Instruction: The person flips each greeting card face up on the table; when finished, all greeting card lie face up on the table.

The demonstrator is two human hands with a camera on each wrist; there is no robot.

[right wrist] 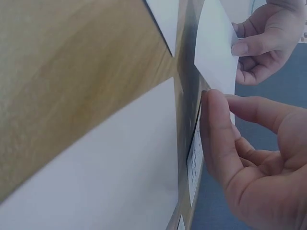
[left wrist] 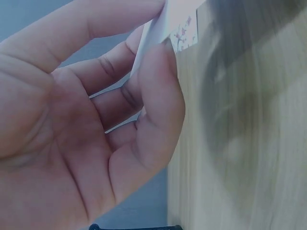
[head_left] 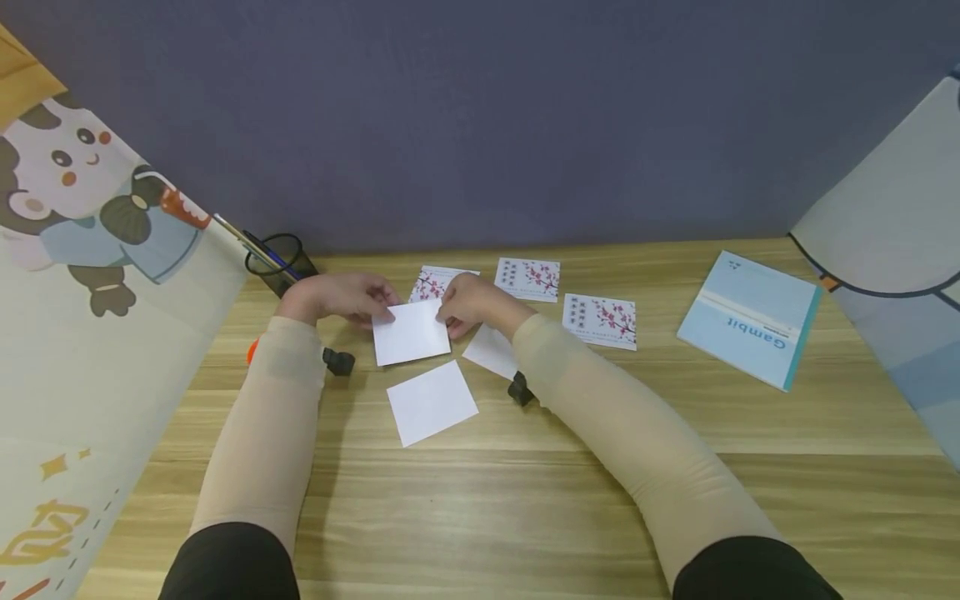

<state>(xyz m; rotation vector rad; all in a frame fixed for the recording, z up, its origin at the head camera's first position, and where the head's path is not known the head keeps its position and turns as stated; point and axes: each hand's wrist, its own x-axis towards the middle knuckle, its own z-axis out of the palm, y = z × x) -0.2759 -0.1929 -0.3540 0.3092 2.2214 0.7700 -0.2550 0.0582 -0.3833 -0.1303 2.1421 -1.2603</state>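
Observation:
A small white card [head_left: 411,332] is held up off the table between both hands, its blank side facing the head camera. Thumb and fingers of my left hand [head_left: 347,297] pinch its left edge; in the left wrist view the card [left wrist: 152,38] rises from the fingertips. My right hand [head_left: 474,302] pinches the opposite edge, and the right wrist view has both hands on the card [right wrist: 216,43]. Below it lies a blank white card [head_left: 432,403], with another white card [head_left: 491,351] partly under the right forearm. Behind the held card is a blossom-printed card [head_left: 429,285], partly covered.
Two more blossom-printed cards [head_left: 527,279] [head_left: 609,322] lie to the right of the hands. A light blue Gambit booklet [head_left: 750,321] rests at the far right. At the back left stands a black mesh pen holder [head_left: 300,265], near an orange object [head_left: 252,350] beside the left sleeve.

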